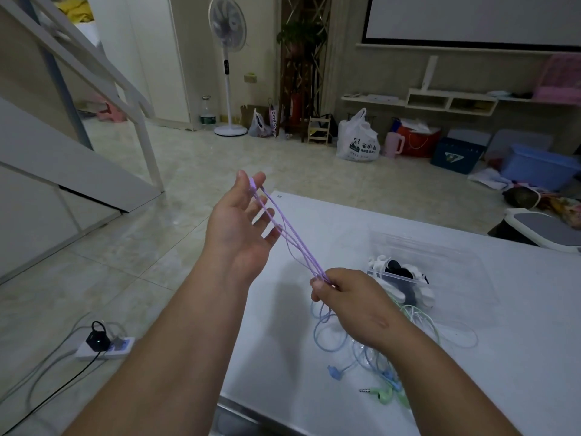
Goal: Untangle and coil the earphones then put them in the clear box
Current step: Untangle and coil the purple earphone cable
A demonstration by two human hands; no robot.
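**Purple set mid-coil: light, limp cord, hold it by the strands**

- Purple earphones (292,240) are in the air above the left edge of the worktop (314,215), strung taut between both hands in several strands.
- Left hand (239,225): palm up with its fingers (261,212) splayed and nearly straight as a former, cord looped over them. Thumb and index look to be pinching a purple end piece; can't tell if it's a bud or the plug.
- Right hand (349,294): fingers curled, tips pinching the strand bundle at its lower end.
- Handling, my read: near-weightless, thin, fully limp, smooth jacket. It holds no shape on its own, so loops will spring or slide off straight fingers once tension drops. Keep it lightly taut; don't yank, as the cord joints at bud and plug are the weak spots.
- Grip: pinch across all the strands at once when lifting the coil off, not one strand.
- Clear box (446,256) sits open on the worktop just beyond the right hand, a white and black bundle (405,278) already at its near side.
- Blue earphones (327,328) and green earphones (386,396) lie in a loose heap under the right forearm, overlapping. Snag risk if the purple cord sags into them.
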